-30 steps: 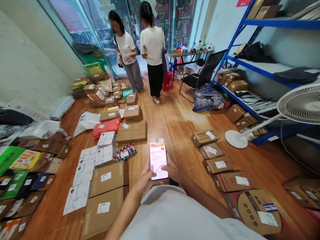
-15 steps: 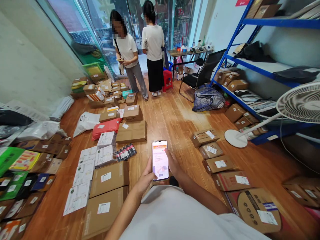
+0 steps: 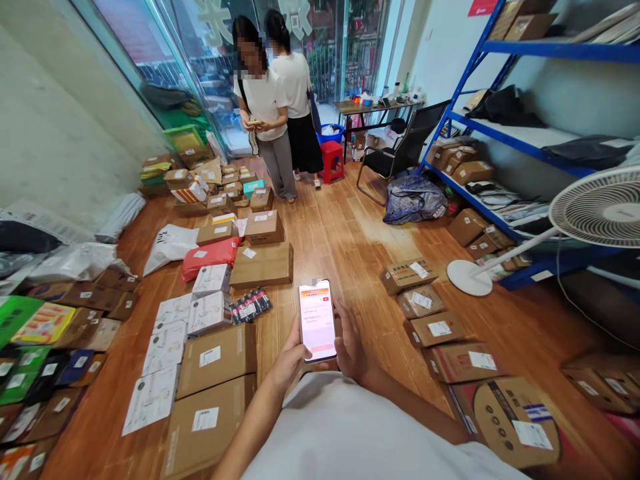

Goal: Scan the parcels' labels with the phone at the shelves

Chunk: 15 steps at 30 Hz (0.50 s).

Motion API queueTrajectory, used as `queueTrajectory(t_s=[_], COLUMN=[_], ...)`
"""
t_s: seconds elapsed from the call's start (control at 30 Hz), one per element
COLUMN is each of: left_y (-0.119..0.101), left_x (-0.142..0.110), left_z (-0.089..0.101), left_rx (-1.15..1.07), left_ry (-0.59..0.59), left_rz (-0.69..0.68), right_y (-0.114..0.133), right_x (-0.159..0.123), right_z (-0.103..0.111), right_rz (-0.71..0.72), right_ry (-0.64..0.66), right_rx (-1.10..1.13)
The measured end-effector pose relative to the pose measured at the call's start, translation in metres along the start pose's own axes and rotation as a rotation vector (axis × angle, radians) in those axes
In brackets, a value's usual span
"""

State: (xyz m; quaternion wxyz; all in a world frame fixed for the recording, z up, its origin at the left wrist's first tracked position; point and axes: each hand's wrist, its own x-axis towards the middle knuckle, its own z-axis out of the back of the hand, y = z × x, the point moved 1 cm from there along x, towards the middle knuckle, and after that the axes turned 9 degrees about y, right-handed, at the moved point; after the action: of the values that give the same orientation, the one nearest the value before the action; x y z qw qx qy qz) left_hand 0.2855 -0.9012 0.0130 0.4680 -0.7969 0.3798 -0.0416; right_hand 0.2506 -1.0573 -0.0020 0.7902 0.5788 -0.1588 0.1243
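Note:
I hold a smartphone (image 3: 317,320) with a lit pink-and-white screen upright in front of my chest. My left hand (image 3: 289,360) grips its lower left edge, thumb on the side. My right hand (image 3: 350,343) cups its right side and back, fingers curled round it. Below the phone lies wooden floor. The nearest parcels are a dark striped packet (image 3: 251,305) to the left and cardboard boxes (image 3: 217,359) at my lower left.
Rows of labelled boxes and mail bags (image 3: 75,320) cover the floor left; more boxes (image 3: 440,330) line the right. A standing fan (image 3: 595,210) and blue shelving (image 3: 525,133) are at right. Two people (image 3: 273,100) stand by the glass door, near a black chair (image 3: 405,150) and a red stool (image 3: 333,160).
The phone stayed in both hands and its screen changed. The two people at the back shifted left, one now facing me and looking at a phone.

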Motion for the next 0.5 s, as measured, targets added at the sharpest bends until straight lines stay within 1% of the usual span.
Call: queueTrajectory(t_s=[0.13, 0.23, 0.43, 0.5], left_y=[0.0001, 0.0015, 0.0045, 0.0042], left_x=[0.0007, 0.0007, -0.0005, -0.0008], left_z=[-0.0009, -0.0005, 0.0004, 0.0001], left_rx=[-0.016, -0.037, -0.076, -0.071], left_ry=[0.022, 0.02, 0.019, 0.009], left_rz=[-0.043, -0.036, -0.008, -0.006], right_y=[-0.0018, -0.0041, -0.0073, -0.0073], right_x=[-0.0021, -0.004, -0.0063, -0.0064], right_z=[0.0002, 0.0004, 0.0025, 0.002], right_rz=[0.079, 0.09, 0.041, 0.051], right_ry=[-0.035, -0.032, -0.048, -0.048], right_rx=[-0.152, -0.261, -0.286, -0.257])
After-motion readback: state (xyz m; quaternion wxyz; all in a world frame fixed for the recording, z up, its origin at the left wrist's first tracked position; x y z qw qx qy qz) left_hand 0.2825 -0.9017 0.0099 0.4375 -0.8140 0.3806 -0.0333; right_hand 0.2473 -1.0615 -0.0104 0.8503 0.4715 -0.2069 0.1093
